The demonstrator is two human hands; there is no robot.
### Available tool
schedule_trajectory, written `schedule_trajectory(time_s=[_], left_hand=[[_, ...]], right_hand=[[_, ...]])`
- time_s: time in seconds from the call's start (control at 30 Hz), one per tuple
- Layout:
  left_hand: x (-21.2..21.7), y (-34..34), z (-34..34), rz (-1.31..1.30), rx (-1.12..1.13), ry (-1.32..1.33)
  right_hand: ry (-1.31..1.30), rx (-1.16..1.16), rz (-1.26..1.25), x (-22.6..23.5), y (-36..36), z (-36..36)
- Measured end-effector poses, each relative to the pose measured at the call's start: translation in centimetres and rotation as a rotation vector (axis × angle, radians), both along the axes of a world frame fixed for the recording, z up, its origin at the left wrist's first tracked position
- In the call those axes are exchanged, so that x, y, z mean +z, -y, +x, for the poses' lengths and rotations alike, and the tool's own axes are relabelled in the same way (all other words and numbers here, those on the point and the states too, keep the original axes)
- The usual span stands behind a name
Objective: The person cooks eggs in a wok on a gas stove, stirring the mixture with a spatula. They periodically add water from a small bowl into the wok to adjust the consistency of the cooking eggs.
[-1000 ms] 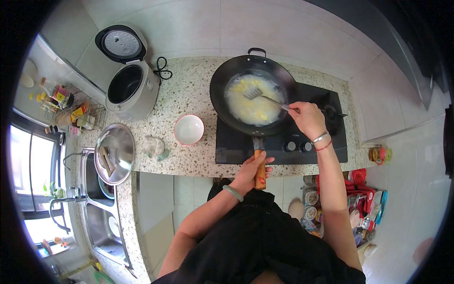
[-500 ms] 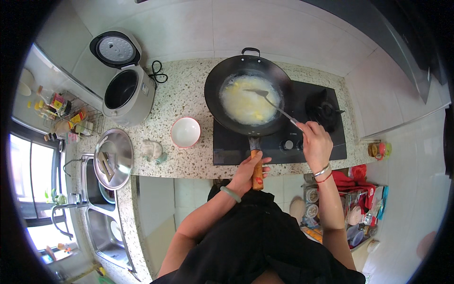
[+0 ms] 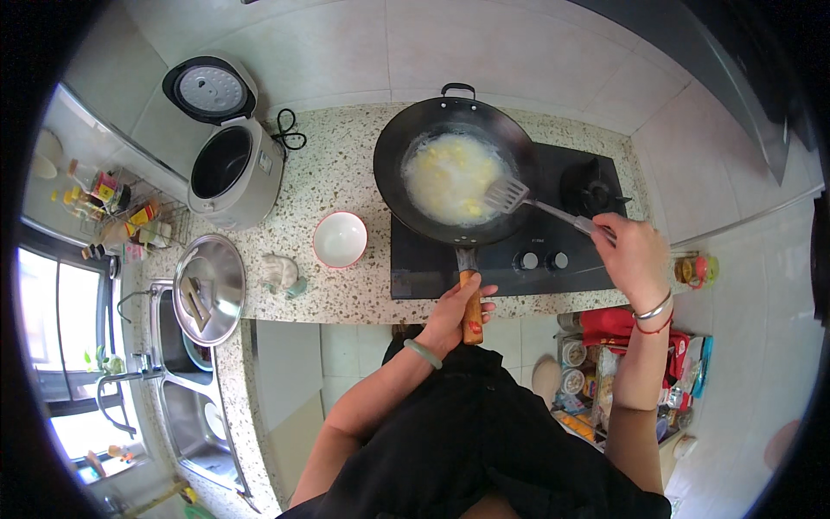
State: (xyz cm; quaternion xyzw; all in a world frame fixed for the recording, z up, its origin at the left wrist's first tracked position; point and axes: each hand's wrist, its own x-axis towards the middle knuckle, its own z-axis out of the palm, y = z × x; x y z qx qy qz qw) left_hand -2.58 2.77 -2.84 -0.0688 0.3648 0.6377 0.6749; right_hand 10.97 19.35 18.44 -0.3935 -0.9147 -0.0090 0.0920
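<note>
A black wok (image 3: 398, 186) sits on the left part of the black gas stove (image 3: 432, 281). Cloudy white liquid with soft yellow pieces (image 3: 454, 173) fills its bottom. My left hand (image 3: 451, 313) is wrapped round the wok's wooden handle (image 3: 471, 311), thumb on top. In my right hand (image 3: 634, 259) is the grip of a slotted metal spatula (image 3: 553, 210). The spatula's slotted blade is at the right side of the wok, by the liquid's edge; whether it touches the wok I cannot tell.
Left of the stove stands a white bowl with a red rim (image 3: 340, 240). Beyond it are an open rice cooker (image 3: 233, 169), a small cloth-like item (image 3: 281, 274) and a steel lid (image 3: 207, 259) near the sink (image 3: 194, 432). A second burner (image 3: 596, 192) lies right of the wok.
My right hand has moved right and slightly nearer me. The spatula blade has shifted from the middle of the liquid to the wok's right side, its slotted face now showing. My left hand stays.
</note>
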Motion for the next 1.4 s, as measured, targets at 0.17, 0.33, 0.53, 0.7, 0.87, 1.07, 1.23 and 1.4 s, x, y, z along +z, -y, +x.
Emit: schedule_trajectory(time_s=[0.17,0.33,0.53,0.7,0.87,1.07,1.23,1.4], left_hand=[[0.3,0.0,-0.1,-0.004,-0.006,-0.004],[0.3,0.0,0.0,-0.008,0.004,0.009],[-0.1,0.0,-0.1,0.004,-0.002,0.021],[0.4,-0.1,-0.2,-0.014,0.000,0.010],[0.5,-0.2,-0.3,-0.031,-0.011,0.002],[0.1,-0.1,-0.2,-0.012,-0.020,-0.020],[0.4,0.0,-0.3,-0.027,-0.004,-0.006],[0.6,-0.1,-0.3,-0.039,0.009,0.010]], right_hand=[[0.147,0.047,0.025,1.0,-1.4,-1.9],[0.161,0.072,-0.126,-1.3,-2.4,-3.9],[0.055,0.018,-0.208,-5.9,-2.1,-5.2],[0.003,0.010,-0.232,-7.8,-2.0,-6.3],[-0.060,0.001,-0.231,-9.6,-2.2,-6.9],[-0.213,0.026,-0.173,-11.3,-2.8,-6.3],[-0.277,0.127,0.035,-10.1,-2.2,-4.3],[-0.266,0.154,0.166,-8.3,-0.8,-2.7]])
